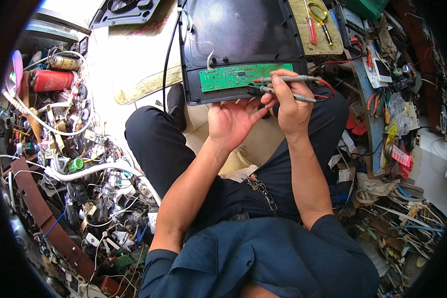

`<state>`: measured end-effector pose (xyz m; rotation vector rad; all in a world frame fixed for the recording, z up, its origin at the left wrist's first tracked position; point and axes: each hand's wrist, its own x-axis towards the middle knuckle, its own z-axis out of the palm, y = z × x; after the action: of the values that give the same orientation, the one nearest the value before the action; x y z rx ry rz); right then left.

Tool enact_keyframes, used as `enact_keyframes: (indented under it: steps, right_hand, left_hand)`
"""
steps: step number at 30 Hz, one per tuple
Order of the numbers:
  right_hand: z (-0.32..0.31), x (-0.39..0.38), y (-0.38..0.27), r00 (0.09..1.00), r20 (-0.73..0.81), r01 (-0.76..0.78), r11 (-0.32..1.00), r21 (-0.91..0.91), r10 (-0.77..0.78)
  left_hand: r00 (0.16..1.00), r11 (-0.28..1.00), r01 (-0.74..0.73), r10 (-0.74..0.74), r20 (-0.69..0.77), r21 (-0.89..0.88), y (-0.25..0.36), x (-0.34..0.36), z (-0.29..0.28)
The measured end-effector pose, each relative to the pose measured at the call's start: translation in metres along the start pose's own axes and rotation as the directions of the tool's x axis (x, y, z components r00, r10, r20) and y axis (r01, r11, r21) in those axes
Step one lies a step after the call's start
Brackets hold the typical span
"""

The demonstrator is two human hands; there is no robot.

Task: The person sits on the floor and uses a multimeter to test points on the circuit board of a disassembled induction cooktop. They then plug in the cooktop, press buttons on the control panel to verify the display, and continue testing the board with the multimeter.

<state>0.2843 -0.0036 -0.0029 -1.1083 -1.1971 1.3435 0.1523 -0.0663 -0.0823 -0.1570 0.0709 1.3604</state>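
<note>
A green circuit board (226,78) lies along the near part of a black plastic panel (196,98). In my right hand (294,107) are two grey multimeter probes (297,78), gripped together much like chopsticks. Their tips point left, at the board's right half and near edge; whether they touch it I cannot tell. My left hand (228,121) is palm up at the panel's near edge, fingers spread and reaching beneath it, their ends partly hidden. A white cable (212,57) runs from the board up the panel.
At upper right, a red screwdriver (311,31) and a magnifying glass (318,12) lie on a wooden board (333,45). The red probe lead (333,89) loops by my right knee. Piled parts and wires (109,218) crowd the left; more clutter (402,218) covers the right.
</note>
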Motion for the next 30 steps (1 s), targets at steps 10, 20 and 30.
enact_keyframes:
  steps: [10, 20, 30]
  right_hand:
    - [-0.001, -0.002, 0.002, 1.000, 0.004, 0.004, 1.000, -0.007, -0.004]
    - [0.000, -0.001, 0.000, 1.000, 0.004, -0.014, 0.999, -0.037, 0.014]
    - [0.002, -0.001, 0.001, 1.000, -0.007, 0.005, 0.999, -0.033, -0.005]
  left_hand:
    - [0.955, 0.982, -0.072, 0.119, -0.272, 0.177, 0.000, -0.003, 0.010]
    - [0.966, 0.991, -0.063, 0.091, -0.240, 0.122, 0.002, -0.007, 0.015]
    - [0.966, 0.992, -0.067, 0.091, -0.241, 0.108, 0.002, -0.008, 0.021]
